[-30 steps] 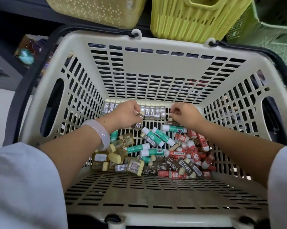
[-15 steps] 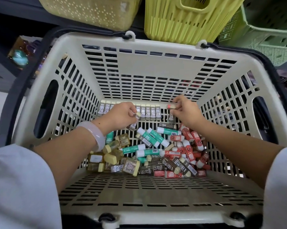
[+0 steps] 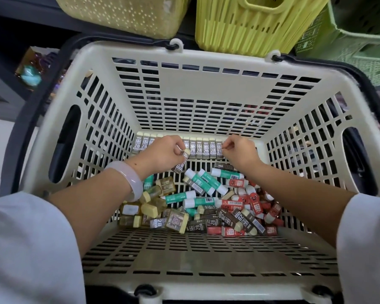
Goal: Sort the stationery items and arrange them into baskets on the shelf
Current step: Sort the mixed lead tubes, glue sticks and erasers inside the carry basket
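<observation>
Both hands are deep inside a cream slotted basket [image 3: 191, 88], near its far wall. The left hand [image 3: 162, 153] has its fingers curled and pinches a small brown 2B eraser [image 3: 182, 163], which hangs tilted below the fingertips, its pale end up. The right hand [image 3: 239, 150] also has curled fingers, pressed together at the right end of a row of brown 2B erasers [image 3: 203, 148]; they seem to pinch the last eraser of this row, but I cannot tell it for sure. The row stands upright, side by side, along the foot of the far wall. On the basket floor, nearer to the person, lies a mixed heap: green-and-white erasers [image 3: 203, 183] in the middle, red erasers [image 3: 253, 201] at the right, yellowish ones [image 3: 150, 207] at the left, and more brown ones in front. A pale bracelet [image 3: 130, 179] is on the left wrist. Behind the cream basket stand yellow baskets [image 3: 250, 23] and a green basket [image 3: 360, 40].
</observation>
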The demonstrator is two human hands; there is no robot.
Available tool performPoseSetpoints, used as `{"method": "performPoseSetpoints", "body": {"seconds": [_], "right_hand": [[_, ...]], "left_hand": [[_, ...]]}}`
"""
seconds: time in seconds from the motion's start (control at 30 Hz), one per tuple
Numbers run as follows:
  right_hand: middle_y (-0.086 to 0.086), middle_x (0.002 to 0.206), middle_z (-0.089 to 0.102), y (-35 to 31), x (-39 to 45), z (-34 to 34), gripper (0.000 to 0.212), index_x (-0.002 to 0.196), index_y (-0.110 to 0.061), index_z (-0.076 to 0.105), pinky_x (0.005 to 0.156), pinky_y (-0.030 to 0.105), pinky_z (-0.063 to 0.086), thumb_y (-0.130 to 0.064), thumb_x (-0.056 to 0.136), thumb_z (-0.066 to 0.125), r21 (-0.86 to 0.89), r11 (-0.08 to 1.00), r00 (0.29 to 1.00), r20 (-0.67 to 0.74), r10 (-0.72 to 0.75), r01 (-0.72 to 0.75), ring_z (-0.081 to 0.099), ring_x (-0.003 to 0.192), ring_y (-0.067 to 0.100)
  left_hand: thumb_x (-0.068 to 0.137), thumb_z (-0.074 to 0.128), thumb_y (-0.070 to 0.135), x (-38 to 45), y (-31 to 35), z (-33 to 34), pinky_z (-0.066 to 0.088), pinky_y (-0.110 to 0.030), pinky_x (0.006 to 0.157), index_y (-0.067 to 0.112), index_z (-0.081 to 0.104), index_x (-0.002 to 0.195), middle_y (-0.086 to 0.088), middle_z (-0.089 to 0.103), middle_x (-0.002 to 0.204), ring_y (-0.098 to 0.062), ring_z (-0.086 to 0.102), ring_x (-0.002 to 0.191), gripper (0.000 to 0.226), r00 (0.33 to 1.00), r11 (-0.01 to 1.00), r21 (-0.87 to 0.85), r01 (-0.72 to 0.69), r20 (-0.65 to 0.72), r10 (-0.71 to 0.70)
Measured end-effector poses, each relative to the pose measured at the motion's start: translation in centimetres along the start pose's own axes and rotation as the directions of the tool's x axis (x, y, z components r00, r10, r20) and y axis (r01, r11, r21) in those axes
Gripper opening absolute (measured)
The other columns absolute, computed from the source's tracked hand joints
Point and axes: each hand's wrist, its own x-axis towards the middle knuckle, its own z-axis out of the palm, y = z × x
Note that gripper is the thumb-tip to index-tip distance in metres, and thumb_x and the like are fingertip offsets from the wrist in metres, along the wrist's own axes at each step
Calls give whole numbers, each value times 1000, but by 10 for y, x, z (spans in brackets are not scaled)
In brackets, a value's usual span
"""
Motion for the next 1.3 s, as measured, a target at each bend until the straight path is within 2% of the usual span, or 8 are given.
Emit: {"method": "performPoseSetpoints", "body": {"seconds": [0.13, 0.2, 0.27, 0.37, 0.57, 0.83, 0.97, 1.3], "right_hand": [[17, 107, 59, 3, -6, -1, 14, 92, -4, 58, 86, 41, 51, 4, 90, 46, 117, 989, 984, 162, 68, -87, 60, 82, 27], [17, 97, 58, 5, -6, -3, 20, 88, -8, 55, 81, 43, 53, 5, 93, 40, 171, 982, 987, 152, 53, -79, 62, 82, 26], [9, 94, 60, 8, -3, -9, 22, 90, -13, 55, 62, 31, 52, 2, 93, 40, -17, 1000, 1000, -2, -25, 25, 63, 81, 24], [10, 112, 59, 13, 5, -14, 35, 117, -13, 57, 70, 30, 49, 3, 87, 47, -397, 907, 983, -57, -176, 139, 59, 91, 26], [11, 105, 56, 23, 3, -13, 20, 108, -10, 57, 70, 34, 48, -6, 89, 52, -577, 803, 980, -23, -196, 147, 55, 94, 27], [-2, 89, 64, 23, 4, -22, 20, 109, -16, 58, 52, 24, 42, -14, 93, 45, -185, 969, 987, 44, -155, 161, 48, 52, 8], [-4, 64, 52, 24, 0, -17, 5, 88, -20, 54, 47, 20, 34, -23, 89, 57, -92, 991, 994, 58, -89, 94, 48, 56, 12], [12, 82, 63, 14, 0, -4, 13, 78, -7, 61, 70, 33, 52, -11, 90, 56, -66, 991, 993, 18, 115, -113, 55, 72, 21]], "left_hand": [[87, 61, 12, -2, 3, 0, 46, -23, 65, 14, 56, 104, 0, 59, 85, -16, 55, 72, 18, 1000, 998, -56, 7, 17, -6], [88, 60, 13, -3, 5, 0, 48, -28, 66, 17, 55, 103, -2, 62, 83, -17, 56, 69, 17, 1000, 994, -109, 16, 27, -13], [88, 60, 14, -4, 7, 0, 46, -24, 60, 18, 54, 103, -1, 62, 81, -14, 55, 65, 17, 1000, 991, -136, 18, 23, -15], [88, 59, 12, -4, 8, 2, 43, -20, 55, 18, 54, 103, 0, 62, 80, -12, 54, 63, 17, 999, 990, -141, 19, 28, -15], [88, 59, 11, -3, 5, 2, 41, -21, 56, 18, 53, 101, 0, 62, 79, -11, 54, 63, 16, 1000, 992, -123, 19, 23, -16], [88, 59, 11, -3, 3, 3, 46, -25, 61, 17, 54, 102, 1, 61, 78, -14, 54, 63, 17, 1000, 993, -119, 17, 27, -14], [89, 59, 12, -3, 4, 2, 43, -22, 58, 18, 53, 102, 0, 60, 81, -13, 54, 65, 16, 1000, 994, -107, 16, 28, -13], [86, 62, 8, -1, 6, 4, 51, -26, 69, 12, 55, 100, 0, 60, 78, -14, 58, 68, 16, 998, 966, -252, 62, 21, -59]]}}
